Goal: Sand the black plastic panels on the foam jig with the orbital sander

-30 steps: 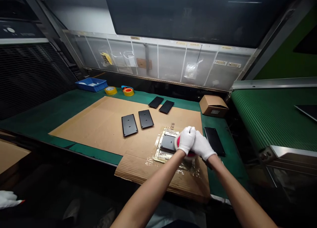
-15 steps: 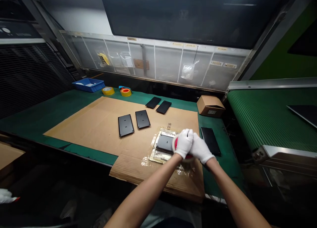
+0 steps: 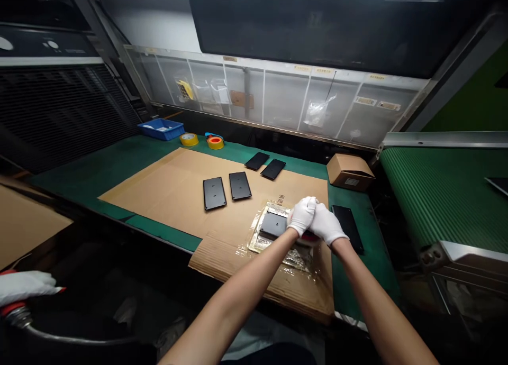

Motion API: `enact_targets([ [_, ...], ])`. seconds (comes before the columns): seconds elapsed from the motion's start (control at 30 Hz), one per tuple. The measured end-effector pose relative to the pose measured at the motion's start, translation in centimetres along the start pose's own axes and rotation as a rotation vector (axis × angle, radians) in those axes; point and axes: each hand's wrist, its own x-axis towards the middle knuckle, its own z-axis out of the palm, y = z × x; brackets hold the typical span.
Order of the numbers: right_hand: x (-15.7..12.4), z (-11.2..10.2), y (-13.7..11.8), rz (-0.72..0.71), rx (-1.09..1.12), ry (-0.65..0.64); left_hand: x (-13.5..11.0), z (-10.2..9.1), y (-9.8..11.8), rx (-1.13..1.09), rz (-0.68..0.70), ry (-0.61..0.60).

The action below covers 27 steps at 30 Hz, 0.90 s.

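Note:
Both my hands wear white gloves and are closed together on top of a round red-and-white thing (image 3: pixel 310 239), which they mostly cover. My left hand (image 3: pixel 302 216) is curled over its left side, and my right hand (image 3: pixel 327 225) presses close beside it. The round thing rests over the right part of a black plate (image 3: pixel 273 225) with small holes. This plate lies in a taped, shiny frame (image 3: pixel 254 245) on the cardboard sheet (image 3: pixel 159 188). Another black plate (image 3: pixel 348 228) lies just right of my right hand.
Two black plates, the nearer one (image 3: pixel 215 193) among them, lie left on the cardboard; two more lie at its back edge. Tape rolls (image 3: pixel 189 139), a blue tray (image 3: pixel 162 129) and a carton (image 3: pixel 350 172) stand behind. Right is a green conveyor (image 3: pixel 444 190). A co-worker's gloved hand (image 3: pixel 27 286) holds a red hosed tool.
The view has swung left, so the bench appears shifted right. My hands stay closed on the round thing over the plate. More of the co-worker's hand and tool now shows at left.

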Motion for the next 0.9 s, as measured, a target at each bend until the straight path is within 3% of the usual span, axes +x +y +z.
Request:
enact_targets([
  [0.07, 0.2, 0.1, -0.2, 0.027, -0.005, -0.007, 0.2, -0.4, 0.1, 0.001, 0.0, -0.001],
  [0.23, -3.3, 2.8, -0.4, -0.04, 0.031, -0.05, -4.6, -1.5, -1.0, 0.005, 0.011, 0.099],
  [0.3, -3.0, 2.9, -1.0, -0.08, 0.024, -0.058, -4.8, -2.1, -1.3, -0.021, -0.017, 0.115],
  [0.5, 4.2, -0.4, -5.6, -0.092, -0.047, -0.051, 3.0, -4.9, -2.1, -0.128, -0.106, 0.092],
  [0.57, 4.6, -0.4, -7.2, -0.106, -0.047, -0.057, 3.4, -6.2, -2.7, -0.139, -0.118, 0.11],
  [0.63, 3.0, 0.6, -8.4, -0.169, -0.014, -0.047, 1.3, -7.4, -3.3, -0.125, -0.113, 0.17],
  [0.8, -2.7, 4.2, -10.1, -0.412, 0.017, -0.11, -7.3, -9.6, -4.4, -0.058, -0.09, 0.347],
  [0.9, -1.7, 4.1, -11.0, -0.427, 0.011, -0.115, -6.8, -10.3, -5.0, -0.065, -0.109, 0.356],
])
